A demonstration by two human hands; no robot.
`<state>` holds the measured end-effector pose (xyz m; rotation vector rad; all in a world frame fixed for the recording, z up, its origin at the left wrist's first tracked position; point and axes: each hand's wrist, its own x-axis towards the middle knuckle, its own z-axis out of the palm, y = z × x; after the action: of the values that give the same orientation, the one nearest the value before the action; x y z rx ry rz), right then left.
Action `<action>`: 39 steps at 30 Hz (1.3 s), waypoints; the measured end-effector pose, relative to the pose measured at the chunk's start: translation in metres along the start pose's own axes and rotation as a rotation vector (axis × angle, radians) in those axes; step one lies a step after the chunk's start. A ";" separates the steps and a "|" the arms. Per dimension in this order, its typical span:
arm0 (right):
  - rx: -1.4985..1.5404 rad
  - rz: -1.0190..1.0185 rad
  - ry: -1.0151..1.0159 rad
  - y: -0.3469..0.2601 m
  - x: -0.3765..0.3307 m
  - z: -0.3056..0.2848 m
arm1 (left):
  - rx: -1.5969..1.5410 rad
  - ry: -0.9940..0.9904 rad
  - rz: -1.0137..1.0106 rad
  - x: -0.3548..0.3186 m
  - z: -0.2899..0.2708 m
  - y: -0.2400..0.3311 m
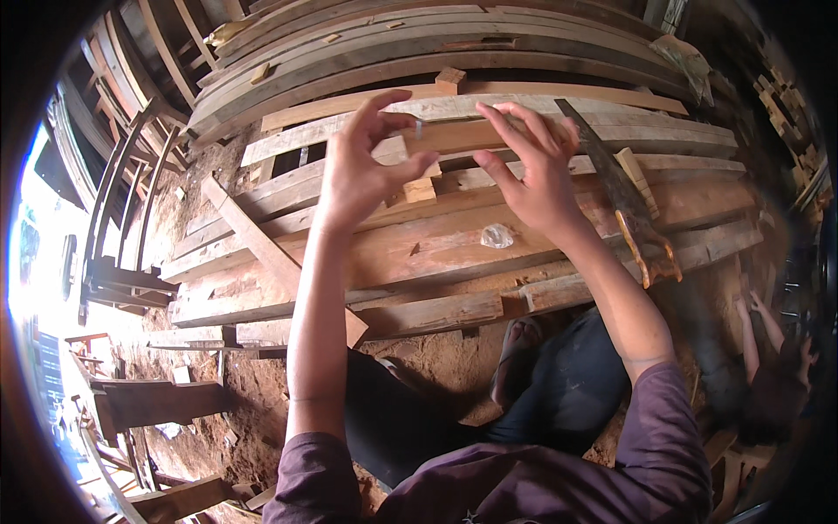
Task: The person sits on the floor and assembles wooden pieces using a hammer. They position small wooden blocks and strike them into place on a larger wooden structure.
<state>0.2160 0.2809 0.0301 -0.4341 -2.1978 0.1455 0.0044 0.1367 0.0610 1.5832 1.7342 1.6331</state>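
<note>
Both hands are raised over a stack of long planks (436,231). My left hand (367,166) is open, its fingers bent and apart, above small pale wood blocks (419,190). A tiny bluish-white thing (418,129) shows at its fingertips, too small to name. Facing it, my right hand (539,170) is also open, with thumb and fingers spread and nothing visible in it. Just right of that hand lies a handsaw (602,166) with a worn brown handle. Between my forearms, a crumpled clear plastic piece (497,236) rests on a plank.
A loose board (249,229) lies slantwise across the planks at left. More long timber (367,74) is piled at the far side, with a small wood block (450,80) near it. Wooden frames (131,210) stand at left. Another person (772,367) is at the right edge.
</note>
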 end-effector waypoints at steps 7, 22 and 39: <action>0.990 0.424 -0.163 -0.020 -0.001 -0.002 | -0.242 0.134 0.168 -0.015 0.057 -0.002; 1.667 0.925 -0.177 -0.016 -0.012 0.004 | 0.297 0.287 0.419 -0.022 0.073 -0.007; 1.528 0.914 0.268 0.118 -0.009 -0.013 | 0.735 -0.233 -0.063 0.045 -0.003 -0.051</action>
<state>0.2613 0.3871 0.0014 -0.4367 -0.9563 1.9042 -0.0396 0.1843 0.0403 1.8736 2.3580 0.7503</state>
